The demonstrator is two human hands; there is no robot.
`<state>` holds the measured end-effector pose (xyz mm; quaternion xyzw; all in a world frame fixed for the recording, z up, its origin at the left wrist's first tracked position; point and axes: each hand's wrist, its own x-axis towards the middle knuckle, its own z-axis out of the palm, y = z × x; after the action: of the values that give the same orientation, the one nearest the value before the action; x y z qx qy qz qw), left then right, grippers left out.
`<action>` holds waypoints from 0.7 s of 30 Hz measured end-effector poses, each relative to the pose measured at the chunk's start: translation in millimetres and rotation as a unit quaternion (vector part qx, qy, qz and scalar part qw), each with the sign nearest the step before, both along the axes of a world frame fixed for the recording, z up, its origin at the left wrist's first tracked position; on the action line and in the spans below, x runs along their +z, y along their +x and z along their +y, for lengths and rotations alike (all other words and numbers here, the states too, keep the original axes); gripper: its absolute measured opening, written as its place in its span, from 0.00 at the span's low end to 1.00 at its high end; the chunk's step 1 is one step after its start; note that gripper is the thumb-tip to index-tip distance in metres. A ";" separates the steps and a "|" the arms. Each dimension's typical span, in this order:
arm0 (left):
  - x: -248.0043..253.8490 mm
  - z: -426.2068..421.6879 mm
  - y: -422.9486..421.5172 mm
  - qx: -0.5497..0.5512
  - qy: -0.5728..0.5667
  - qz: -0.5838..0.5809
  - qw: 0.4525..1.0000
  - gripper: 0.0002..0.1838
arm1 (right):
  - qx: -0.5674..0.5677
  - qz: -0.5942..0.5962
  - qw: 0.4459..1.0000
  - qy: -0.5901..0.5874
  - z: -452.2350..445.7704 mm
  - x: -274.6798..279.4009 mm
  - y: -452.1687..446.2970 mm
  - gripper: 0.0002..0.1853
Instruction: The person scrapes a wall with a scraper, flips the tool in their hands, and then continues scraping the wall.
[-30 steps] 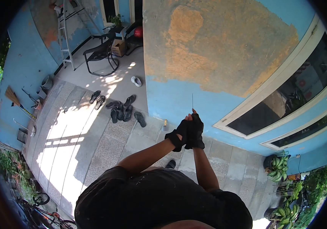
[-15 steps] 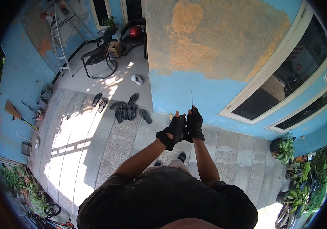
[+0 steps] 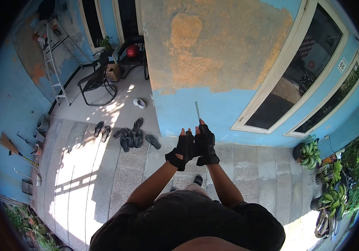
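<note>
My right hand (image 3: 204, 141), in a black fingerless glove, is closed around the base of a thin metal blade tool (image 3: 197, 109). The narrow grey blade points up and away, towards the blue lower part of the wall (image 3: 175, 111); its handle is hidden in the glove. Pressed against the right hand is my left hand (image 3: 185, 147), gloved alike, with its fingers curled and bare fingertips showing. Whether it also grips the tool's handle is hidden. Above the blue, the wall surface is a bare grey and orange patch (image 3: 225, 50).
Several dark sandals (image 3: 135, 138) and a white shoe (image 3: 139, 103) lie at left. Farther back stand a black chair (image 3: 96, 81) and a ladder (image 3: 50, 62), with a person partly visible near its top. A framed window (image 3: 267, 104) and potted plants (image 3: 309, 155) are at right.
My view has tilted up and turned a little to the right. Both hands stay together, shifted slightly left and down in view. The blade now shows broader and leans left.
</note>
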<state>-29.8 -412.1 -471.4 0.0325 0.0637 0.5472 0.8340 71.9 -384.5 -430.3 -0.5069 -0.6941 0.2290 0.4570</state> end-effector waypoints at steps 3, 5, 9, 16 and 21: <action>-22.3 7.9 8.9 -0.020 0.095 -0.122 0.988 0.35 | 0.062 -0.002 0.988 0.139 1.7 -22.8 -8.6 0.21; 19.1 -3.2 12.9 0.011 0.039 0.036 0.999 0.38 | 0.000 0.038 0.998 -0.056 6.5 -10.4 -2.7 0.20; 0.3 3.7 2.1 -0.004 0.063 0.151 0.987 0.42 | -0.071 -0.004 0.997 0.012 42.6 -41.3 20.4 0.19; 6.0 15.5 32.2 0.054 0.151 0.198 0.967 0.41 | -0.012 0.056 0.998 -0.002 17.6 -23.3 12.7 0.22; 16.1 21.5 31.0 -0.018 0.161 0.289 0.943 0.50 | -0.083 0.036 0.996 0.022 64.5 -50.8 60.2 0.22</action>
<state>1.1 -390.6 -455.3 0.3244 0.2122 0.5023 0.7729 132.1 -320.0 -481.0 -0.5439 -0.6374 0.1934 0.5103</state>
